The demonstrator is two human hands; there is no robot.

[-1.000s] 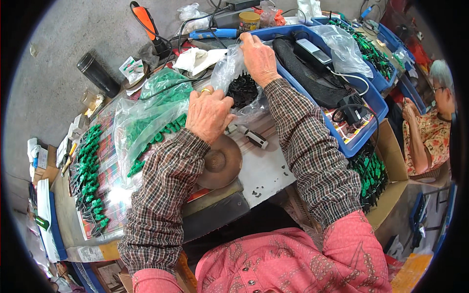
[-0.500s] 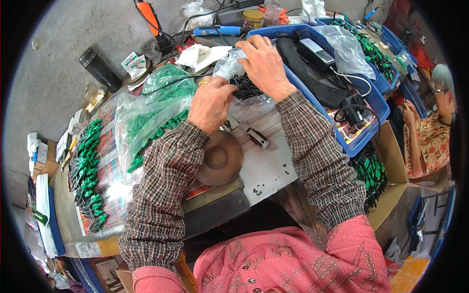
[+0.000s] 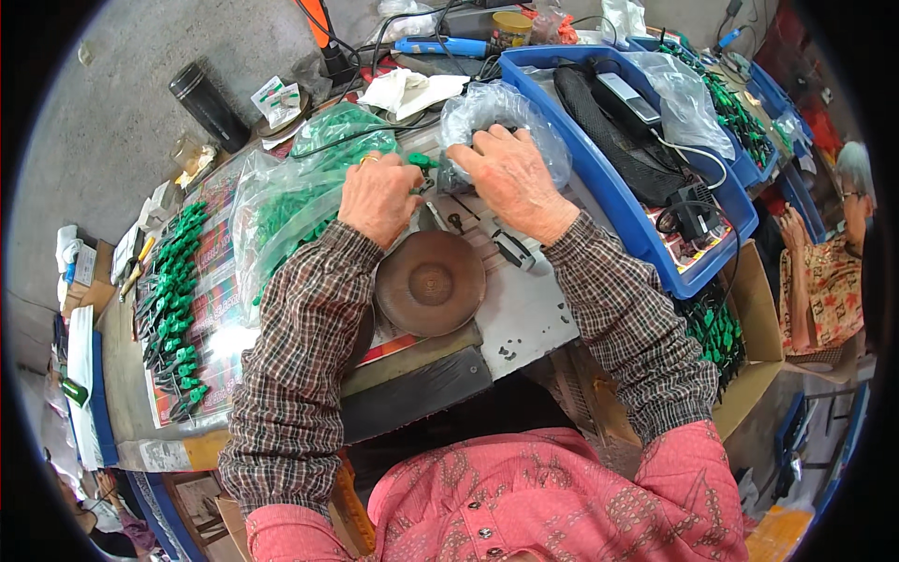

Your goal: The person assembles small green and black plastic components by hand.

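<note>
My left hand (image 3: pixel 379 199) is closed, its fingers curled at the right edge of a clear bag of green parts (image 3: pixel 295 211); what it holds, if anything, is hidden. My right hand (image 3: pixel 515 185) lies over a clear plastic bag (image 3: pixel 552 140) with dark contents. Its fingers bend down at the bag's opening, and their tips are hidden. Below the hands stands a round brown dish-like disc (image 3: pixel 430 283). Between the hands and the disc lies a small black part with a ring-shaped end (image 3: pixel 456 221). A black-and-white hand tool (image 3: pixel 512 251) rests near my right wrist.
Green parts with black stems (image 3: pixel 173 318) line the table's left side. A blue tray (image 3: pixel 599 178) holds a black mesh pouch and cables. Behind are a black flask (image 3: pixel 208 108) and a blue tool (image 3: pixel 440 47). A person (image 3: pixel 824 272) sits at the far right.
My hands have moved apart, the left going left and down. The bag of dark parts now sits more open under my right hand. The whole view has shifted slightly.
</note>
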